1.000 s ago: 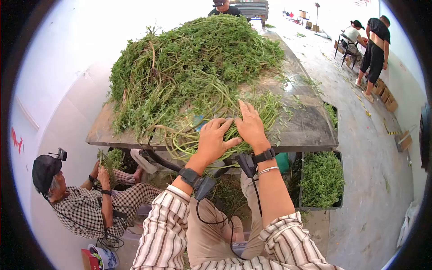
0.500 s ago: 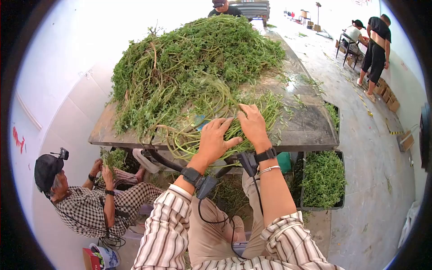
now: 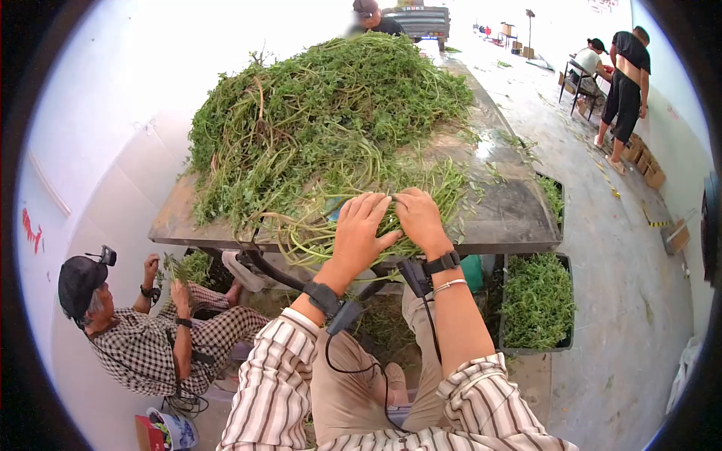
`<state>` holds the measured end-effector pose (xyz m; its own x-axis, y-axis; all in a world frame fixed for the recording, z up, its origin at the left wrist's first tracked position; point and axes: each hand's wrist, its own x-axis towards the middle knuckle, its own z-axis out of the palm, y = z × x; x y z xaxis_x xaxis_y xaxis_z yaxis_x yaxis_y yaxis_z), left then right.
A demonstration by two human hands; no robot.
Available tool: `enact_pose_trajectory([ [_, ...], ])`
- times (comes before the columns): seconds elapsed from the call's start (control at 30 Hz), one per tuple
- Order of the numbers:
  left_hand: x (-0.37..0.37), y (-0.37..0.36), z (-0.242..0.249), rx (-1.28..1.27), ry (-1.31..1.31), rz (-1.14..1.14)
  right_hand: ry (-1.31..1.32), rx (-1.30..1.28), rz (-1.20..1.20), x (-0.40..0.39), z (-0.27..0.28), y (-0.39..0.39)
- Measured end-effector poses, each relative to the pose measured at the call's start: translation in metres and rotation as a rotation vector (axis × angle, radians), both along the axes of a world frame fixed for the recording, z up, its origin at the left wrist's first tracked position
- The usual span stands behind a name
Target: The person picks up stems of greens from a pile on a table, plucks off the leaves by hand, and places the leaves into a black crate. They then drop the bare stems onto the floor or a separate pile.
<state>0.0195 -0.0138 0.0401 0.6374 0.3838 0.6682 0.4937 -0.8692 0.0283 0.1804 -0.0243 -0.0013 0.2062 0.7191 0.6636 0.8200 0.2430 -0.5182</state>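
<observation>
Loose green leafy stems (image 3: 421, 180) lie at the near edge of the table, under and around both my hands. My left hand (image 3: 362, 231) rests on them, fingers laid forward side by side and the thumb apart. Close beside it, my right hand (image 3: 421, 219) has its fingers bent, closed on a stem whose dark end shows between the two hands' fingertips. The underside of the right fingers is hidden. Behind my hands rises a large heap of the same greens (image 3: 323, 113), covering much of the table (image 3: 504, 203). Something blue peeks through the stems near my left fingers.
A black crate (image 3: 538, 301) full of greens stands below the table's right side. At left, a seated person (image 3: 143, 323) in checked clothes holds a small bunch. Another person (image 3: 368, 19) is behind the heap. Two people (image 3: 628, 83) are by cardboard boxes (image 3: 647, 165) at far right.
My right hand has drawn slightly down and toward my left, and the stem blurred above it is gone from there. The fingertips of both hands now meet. The seated person's hands have parted a little.
</observation>
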Motion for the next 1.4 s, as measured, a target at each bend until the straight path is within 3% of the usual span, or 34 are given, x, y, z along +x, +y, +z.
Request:
enact_pose_trajectory([
  [0.17, 0.004, 0.026, 0.012, -0.198, 0.047, -0.078, -0.006, 0.013, -0.010, 0.001, -0.001, -0.002],
  [0.23, 0.006, 0.037, 0.026, -0.413, 0.081, -0.181, -0.029, 0.007, -0.019, 0.000, 0.000, -0.002],
  [0.3, 0.012, 0.045, 0.044, -0.421, 0.108, -0.174, -0.005, 0.031, -0.016, -0.001, -0.001, -0.002],
  [0.37, 0.019, 0.057, 0.055, -0.311, 0.250, -0.149, 0.017, 0.051, -0.012, -0.003, -0.001, -0.004],
  [0.53, 0.042, 0.085, 0.045, -0.137, 0.298, -0.230, -0.004, 0.051, -0.026, -0.004, 0.002, -0.007],
  [0.6, 0.055, 0.093, 0.042, -0.030, 0.461, -0.184, -0.023, 0.029, -0.031, -0.004, 0.003, -0.006],
  [0.9, 0.079, 0.103, 0.035, -0.007, 0.720, -0.064, -0.019, 0.017, -0.024, -0.004, 0.000, -0.004],
  [1.03, 0.072, 0.117, 0.031, 0.119, 0.718, -0.032, 0.001, 0.001, -0.015, -0.005, 0.002, -0.006],
  [1.17, 0.055, 0.116, 0.039, 0.084, 0.538, -0.043, -0.005, 0.009, -0.043, -0.006, 0.003, -0.006],
  [1.4, 0.025, 0.080, 0.083, 0.149, 0.481, -0.072, 0.079, -0.013, -0.040, -0.008, 0.008, -0.007],
])
